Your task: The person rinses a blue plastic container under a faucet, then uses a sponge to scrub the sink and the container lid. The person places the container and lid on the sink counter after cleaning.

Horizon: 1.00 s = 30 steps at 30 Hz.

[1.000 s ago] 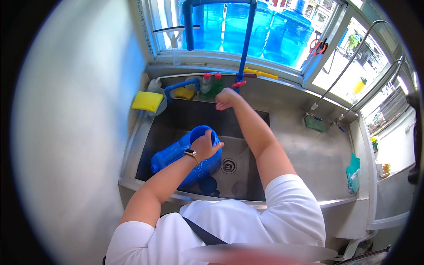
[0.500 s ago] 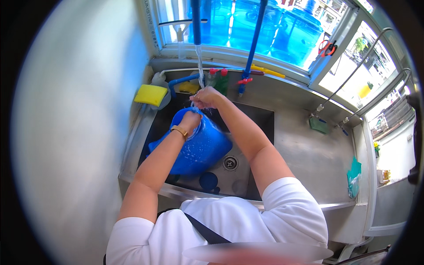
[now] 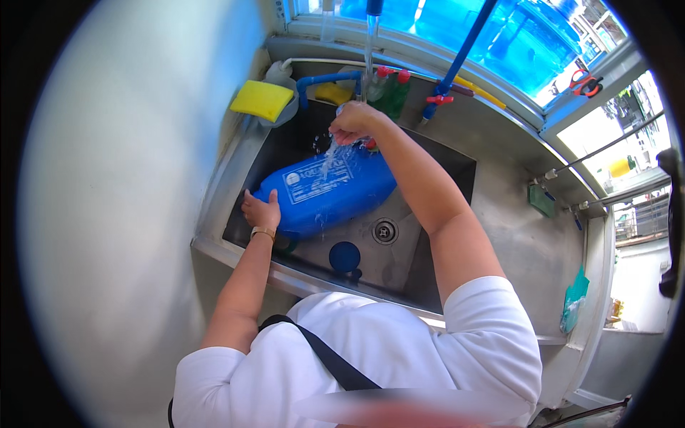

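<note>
A blue plastic water jug [image 3: 335, 192] with a white printed label lies on its side in the steel sink [image 3: 464, 178], wet and slightly blurred. My left hand [image 3: 262, 209], a gold band at its wrist, grips the jug's left end. Above the jug's far right part, my right hand [image 3: 354, 123] is closed with curled fingers in the running water [image 3: 370, 53]. Anything inside those fingers is hidden. Water splashes from that hand onto the jug's label. A round blue cap [image 3: 344, 257] sits on the sink bottom near the drain [image 3: 385, 231].
Behind the sink stand a yellow sponge [image 3: 262, 100] on a pale container, bottles with red caps [image 3: 396, 93] and a blue pipe with a red-handled tap [image 3: 440, 100]. Red-handled scissors [image 3: 586, 84] hang at the window. On the right are a green pad [image 3: 541, 200] and a teal net [image 3: 573, 303].
The jug has turned so its labelled side faces up. My left hand has moved from the jug's far end to its left end. My right hand stays near the water stream.
</note>
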{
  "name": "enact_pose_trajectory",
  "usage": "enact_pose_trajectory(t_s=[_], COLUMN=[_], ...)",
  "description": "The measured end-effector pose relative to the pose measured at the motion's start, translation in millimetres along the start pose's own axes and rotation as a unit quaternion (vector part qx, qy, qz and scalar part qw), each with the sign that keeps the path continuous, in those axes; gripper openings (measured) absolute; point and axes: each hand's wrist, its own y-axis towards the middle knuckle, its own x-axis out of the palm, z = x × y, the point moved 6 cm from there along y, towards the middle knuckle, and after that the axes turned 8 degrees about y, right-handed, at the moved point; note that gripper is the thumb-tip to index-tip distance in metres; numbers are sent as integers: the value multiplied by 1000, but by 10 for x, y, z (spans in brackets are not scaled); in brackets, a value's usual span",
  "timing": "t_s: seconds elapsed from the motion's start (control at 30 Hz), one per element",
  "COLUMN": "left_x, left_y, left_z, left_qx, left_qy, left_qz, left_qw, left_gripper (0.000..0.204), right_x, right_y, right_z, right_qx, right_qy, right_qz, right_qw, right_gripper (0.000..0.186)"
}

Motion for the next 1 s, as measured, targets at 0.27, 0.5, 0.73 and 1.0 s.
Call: enact_pose_trajectory(t_s=[0.27, 0.5, 0.73, 1.0], left_x=[968, 1270, 1476, 1629], left_y=[-486, -560, -399, -391], left_z=[1250, 2198, 2550, 2418], left_qx=[465, 502, 449, 503], left_qy=[133, 156, 148, 95], left_qz=[-129, -202, -229, -232], left_qw=[866, 827, 851, 827], left_gripper=[57, 51, 48, 46], right_x=[-63, 35, 14, -53], right_y=[118, -113, -211, -191], right_z=[58, -52, 30, 112], right_qx=[-70, -209, -143, -127], right_qy=[-261, -532, -381, -357], right_qz=[-1, 9, 71, 70], right_qw=[963, 821, 911, 923], right_gripper=[19, 23, 25, 25])
